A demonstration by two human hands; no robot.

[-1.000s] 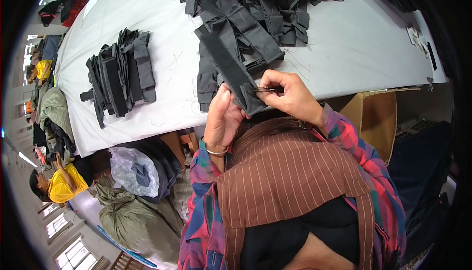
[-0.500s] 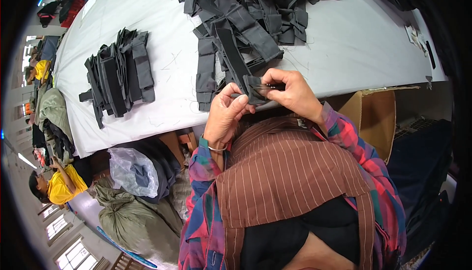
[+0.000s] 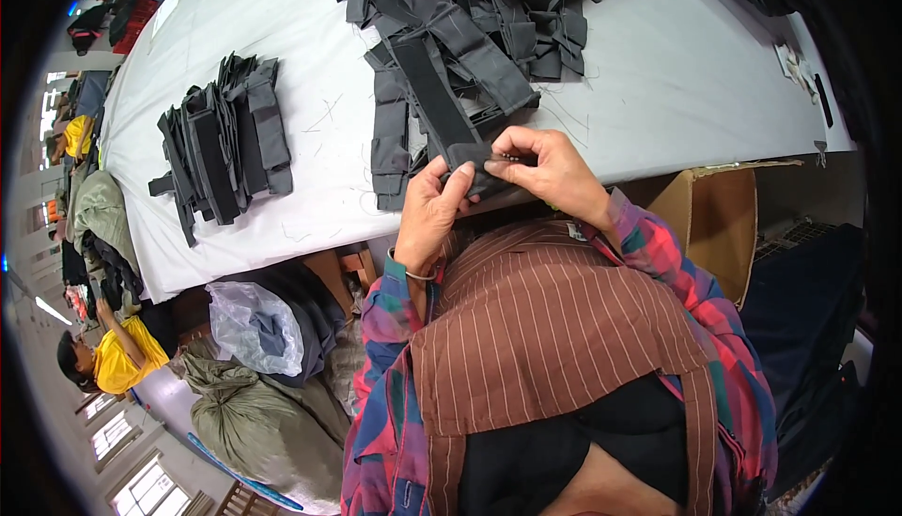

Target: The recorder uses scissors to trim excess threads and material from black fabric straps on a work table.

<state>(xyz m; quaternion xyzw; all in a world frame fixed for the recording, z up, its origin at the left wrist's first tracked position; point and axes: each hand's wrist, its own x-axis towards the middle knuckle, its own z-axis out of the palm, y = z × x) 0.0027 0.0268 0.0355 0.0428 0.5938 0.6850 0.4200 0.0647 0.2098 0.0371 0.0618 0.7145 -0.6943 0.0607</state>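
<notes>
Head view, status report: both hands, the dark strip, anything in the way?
Left hand holding dark strip, near end. Right hand there too, slim dark tool pinched. Strip pile beyond; nothing blocking either hand.

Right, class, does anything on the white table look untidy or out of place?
Yes, mildly: loose threads lie scattered on the white table, like stray trimmings. The far heap of dark strips is jumbled, unlike the neater left-hand bundle. No spill shows.
</notes>
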